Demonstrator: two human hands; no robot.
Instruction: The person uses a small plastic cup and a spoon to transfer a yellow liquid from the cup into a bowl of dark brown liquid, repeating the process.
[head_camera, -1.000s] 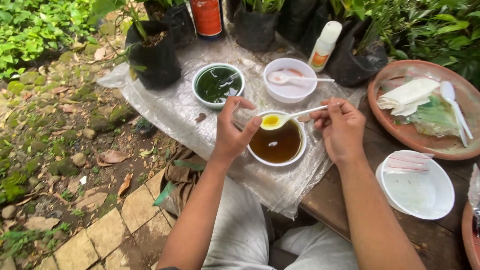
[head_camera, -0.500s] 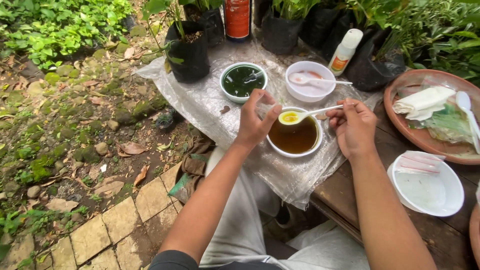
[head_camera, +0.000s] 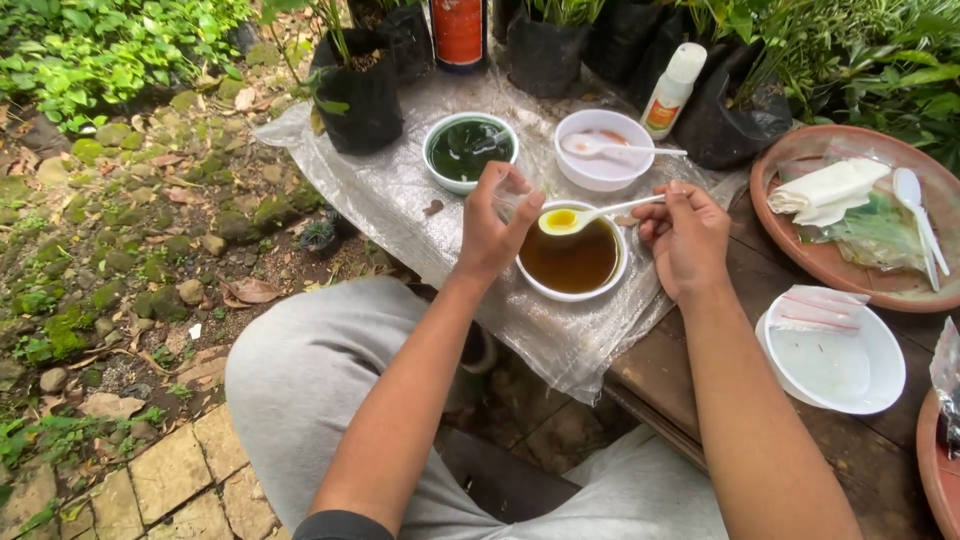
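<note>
A person sits outdoors at a dark wooden table (head_camera: 690, 375), part of it covered by a crinkled clear plastic sheet (head_camera: 400, 195), with mossy stones, paving and potted plants around. Just below the fingertips of both hands stands a white bowl of brown liquid (head_camera: 571, 262). Beyond the fingers are a bowl of dark green liquid (head_camera: 468, 150) and a white bowl holding a spoon (head_camera: 602, 148); well to the right sits a terracotta dish (head_camera: 800, 255). The right hand (head_camera: 685, 238) pinches the handle of a white plastic spoon (head_camera: 590, 214), held level, likely so its yellow liquid stays in. The left hand (head_camera: 492, 228), fingers curled closed, grips a small clear plastic bag (head_camera: 511, 193) right against the spoon's bowl, over the brown bowl, apparently so drips fall there.
</note>
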